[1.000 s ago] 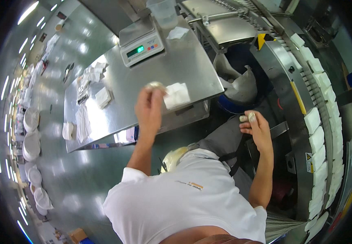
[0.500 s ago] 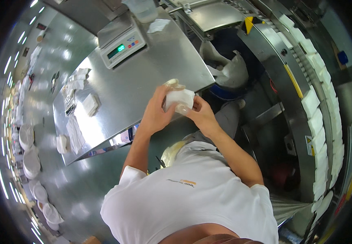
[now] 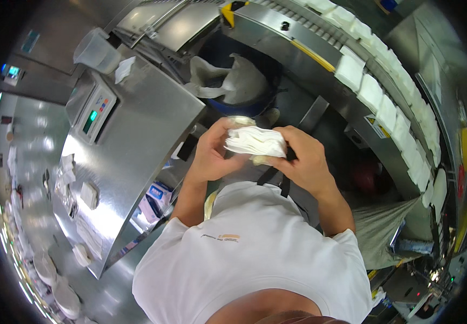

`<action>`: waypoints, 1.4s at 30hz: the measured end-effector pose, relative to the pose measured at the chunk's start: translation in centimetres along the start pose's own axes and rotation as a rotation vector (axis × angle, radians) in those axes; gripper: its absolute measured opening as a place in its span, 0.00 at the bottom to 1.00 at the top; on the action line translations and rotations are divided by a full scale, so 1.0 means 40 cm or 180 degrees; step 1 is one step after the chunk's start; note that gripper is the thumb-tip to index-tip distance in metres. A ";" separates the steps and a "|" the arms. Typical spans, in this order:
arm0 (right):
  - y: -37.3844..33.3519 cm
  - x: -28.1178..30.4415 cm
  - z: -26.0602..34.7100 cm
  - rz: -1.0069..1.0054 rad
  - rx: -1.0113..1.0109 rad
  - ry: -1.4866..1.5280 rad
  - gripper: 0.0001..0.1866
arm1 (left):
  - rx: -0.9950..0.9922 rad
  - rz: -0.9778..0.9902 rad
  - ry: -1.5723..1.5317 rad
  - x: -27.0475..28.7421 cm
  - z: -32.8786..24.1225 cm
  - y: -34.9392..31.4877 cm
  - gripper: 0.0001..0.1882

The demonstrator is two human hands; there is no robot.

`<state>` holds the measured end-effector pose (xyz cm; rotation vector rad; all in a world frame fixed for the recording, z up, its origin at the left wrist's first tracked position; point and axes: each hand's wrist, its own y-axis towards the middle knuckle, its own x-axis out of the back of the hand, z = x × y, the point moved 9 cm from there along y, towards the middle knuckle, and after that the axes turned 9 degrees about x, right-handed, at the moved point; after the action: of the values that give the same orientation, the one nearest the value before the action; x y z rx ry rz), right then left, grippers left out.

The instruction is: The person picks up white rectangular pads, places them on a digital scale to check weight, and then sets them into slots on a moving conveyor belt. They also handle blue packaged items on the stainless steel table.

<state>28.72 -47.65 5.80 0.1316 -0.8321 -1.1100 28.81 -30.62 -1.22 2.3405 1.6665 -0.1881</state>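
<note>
Between my hands is a stack of white folded tissue sheets (image 3: 256, 141), its layered edges fanned a little and facing up. My left hand (image 3: 213, 153) grips the stack's left end, thumb below and fingers along the far side. My right hand (image 3: 308, 161) is closed round the right end. Pale thin covers sit on some of my fingertips. The stack is in the air in front of my body, off the right edge of the steel table (image 3: 141, 119).
A digital scale (image 3: 94, 114) and a clear plastic jug (image 3: 98, 51) stand on the table, with white folded stacks (image 3: 89, 195) on its left part. A blue bin with a pale liner (image 3: 244, 81) is ahead. Rows of white stacks (image 3: 373, 93) line the curved conveyor at right.
My view has turned to the right, so the table and scale sit farther left. The stack is now held with its layered edges up, where its flat white face showed before.
</note>
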 end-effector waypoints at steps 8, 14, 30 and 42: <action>-0.201 0.139 -0.120 -0.1464 -0.1130 0.1319 0.17 | 0.0221 0.0632 0.0682 -0.208 0.016 0.102 0.41; -0.314 0.303 -0.208 -0.0648 -0.0955 -0.1728 0.12 | 0.0091 0.0571 0.0269 -0.205 0.049 0.154 0.41; -0.368 0.384 -0.063 -0.0946 -0.1742 -0.0144 0.13 | 0.1974 0.2499 -0.3139 -0.650 0.293 0.275 0.60; -0.442 0.439 0.009 -0.1934 -0.1385 -0.0326 0.20 | 0.0083 0.1760 -0.0409 -0.581 0.095 0.200 0.45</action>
<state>18.70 -70.44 6.71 -0.0436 -0.6331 -1.8592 28.79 -55.27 2.13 2.6369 0.9149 -0.2416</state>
